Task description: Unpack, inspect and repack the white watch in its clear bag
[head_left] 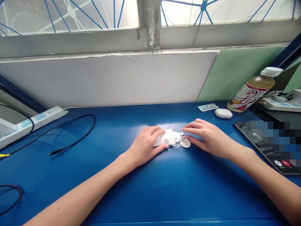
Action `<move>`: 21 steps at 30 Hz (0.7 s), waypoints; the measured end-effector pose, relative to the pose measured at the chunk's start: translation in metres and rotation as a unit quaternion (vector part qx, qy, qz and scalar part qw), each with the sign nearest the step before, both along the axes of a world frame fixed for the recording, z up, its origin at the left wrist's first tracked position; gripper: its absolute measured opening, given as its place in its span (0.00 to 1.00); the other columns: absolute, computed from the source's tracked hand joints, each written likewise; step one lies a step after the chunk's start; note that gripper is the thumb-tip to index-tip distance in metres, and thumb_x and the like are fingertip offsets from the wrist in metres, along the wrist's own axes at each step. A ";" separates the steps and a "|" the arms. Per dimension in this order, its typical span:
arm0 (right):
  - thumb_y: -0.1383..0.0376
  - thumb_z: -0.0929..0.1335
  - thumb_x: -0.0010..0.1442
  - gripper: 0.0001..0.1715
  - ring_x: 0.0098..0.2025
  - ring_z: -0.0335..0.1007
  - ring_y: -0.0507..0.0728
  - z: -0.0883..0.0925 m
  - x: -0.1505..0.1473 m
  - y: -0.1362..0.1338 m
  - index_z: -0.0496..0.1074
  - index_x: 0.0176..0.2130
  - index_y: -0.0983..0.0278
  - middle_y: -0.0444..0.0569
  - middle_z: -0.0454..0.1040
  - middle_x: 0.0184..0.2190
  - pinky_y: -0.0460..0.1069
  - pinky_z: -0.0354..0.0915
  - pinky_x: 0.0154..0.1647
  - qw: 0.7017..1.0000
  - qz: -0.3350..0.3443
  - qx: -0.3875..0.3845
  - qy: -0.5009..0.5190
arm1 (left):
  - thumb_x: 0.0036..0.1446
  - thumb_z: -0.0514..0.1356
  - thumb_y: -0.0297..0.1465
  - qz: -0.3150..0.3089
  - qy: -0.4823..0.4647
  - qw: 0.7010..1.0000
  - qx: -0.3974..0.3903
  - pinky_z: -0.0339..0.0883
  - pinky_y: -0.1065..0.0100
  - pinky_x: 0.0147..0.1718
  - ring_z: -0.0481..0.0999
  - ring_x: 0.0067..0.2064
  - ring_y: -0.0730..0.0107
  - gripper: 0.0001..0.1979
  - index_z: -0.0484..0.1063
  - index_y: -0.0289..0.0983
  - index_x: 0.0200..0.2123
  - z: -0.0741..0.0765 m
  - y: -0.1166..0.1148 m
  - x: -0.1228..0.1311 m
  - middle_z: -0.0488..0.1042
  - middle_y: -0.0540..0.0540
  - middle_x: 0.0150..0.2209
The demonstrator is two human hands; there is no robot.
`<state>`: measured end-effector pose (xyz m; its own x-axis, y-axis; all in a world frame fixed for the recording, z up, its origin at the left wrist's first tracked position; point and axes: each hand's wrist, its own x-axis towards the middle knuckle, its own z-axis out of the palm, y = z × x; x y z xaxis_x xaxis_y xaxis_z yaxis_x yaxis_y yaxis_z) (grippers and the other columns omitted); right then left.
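Note:
My left hand (pixel 149 142) rests on the blue tabletop with thumb and fingers closed around a small white packet (pixel 168 137) that bears a printed square code. Clear plastic seems to show along its edges. At its right end lie some small white pieces (pixel 179 135), a round white disc (pixel 185 143) and a tiny screw-like part (pixel 178 146). My right hand (pixel 204 135) hovers just right of these, its thumb and fingers apart around their right side. Whether its fingertips touch a piece, I cannot tell.
A black cable (pixel 70 146) and a white power strip (pixel 44 117) are on the left. To the right are a phone (pixel 263 147), a white earbud case (pixel 223 113), a card (pixel 208 107) and a drink bottle (pixel 255 89). A wall (pixel 113 81) closes off the back.

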<state>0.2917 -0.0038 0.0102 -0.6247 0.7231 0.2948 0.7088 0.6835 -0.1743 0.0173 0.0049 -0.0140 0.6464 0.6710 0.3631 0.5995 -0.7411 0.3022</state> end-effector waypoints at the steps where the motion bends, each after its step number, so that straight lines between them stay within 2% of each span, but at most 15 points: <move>1: 0.61 0.63 0.69 0.17 0.42 0.72 0.63 0.003 0.002 0.000 0.77 0.49 0.62 0.55 0.80 0.43 0.58 0.69 0.42 1.000 -0.002 -0.002 -0.002 | 0.63 0.62 0.39 0.001 0.000 1.000 -0.001 0.67 0.52 0.53 0.72 0.55 0.52 0.20 0.68 0.35 0.54 0.000 0.000 0.000 0.73 0.37 0.54; 4: 0.63 0.63 0.69 0.16 0.40 0.74 0.62 0.007 0.003 -0.003 0.79 0.45 0.60 0.53 0.81 0.39 0.57 0.69 0.41 1.000 0.009 -0.022 -0.004 | 0.63 0.62 0.40 0.001 -0.001 1.000 -0.006 0.67 0.52 0.54 0.72 0.55 0.52 0.20 0.68 0.37 0.54 0.000 0.000 0.000 0.73 0.38 0.54; 7: 0.63 0.62 0.69 0.17 0.41 0.74 0.63 0.005 0.000 -0.006 0.77 0.50 0.60 0.55 0.80 0.39 0.58 0.70 0.42 0.999 0.009 -0.044 0.002 | 0.63 0.62 0.40 0.001 0.000 1.000 -0.009 0.67 0.52 0.53 0.72 0.55 0.52 0.20 0.68 0.37 0.54 0.000 0.000 0.000 0.73 0.38 0.54; 11: 0.64 0.62 0.67 0.25 0.48 0.72 0.64 -0.001 -0.001 -0.009 0.66 0.62 0.60 0.55 0.78 0.46 0.60 0.71 0.46 0.995 -0.004 -0.088 0.039 | 0.63 0.63 0.40 0.004 0.005 1.000 -0.013 0.68 0.52 0.53 0.72 0.55 0.52 0.20 0.69 0.38 0.54 0.002 -0.001 0.001 0.73 0.38 0.54; 17: 0.64 0.62 0.67 0.40 0.58 0.67 0.64 0.000 -0.008 -0.020 0.43 0.72 0.55 0.52 0.75 0.56 0.63 0.68 0.55 0.987 0.001 -0.151 0.052 | 0.61 0.64 0.39 -0.004 0.006 1.000 -0.019 0.68 0.51 0.53 0.73 0.55 0.51 0.20 0.69 0.36 0.53 0.001 -0.004 0.002 0.73 0.36 0.54; 21: 0.59 0.67 0.65 0.44 0.58 0.68 0.63 0.001 -0.016 -0.027 0.43 0.72 0.56 0.55 0.73 0.57 0.59 0.69 0.56 0.980 0.007 -0.190 0.054 | 0.63 0.63 0.39 0.001 0.007 1.000 -0.022 0.68 0.50 0.53 0.72 0.55 0.51 0.20 0.68 0.35 0.54 0.000 -0.006 0.003 0.72 0.36 0.54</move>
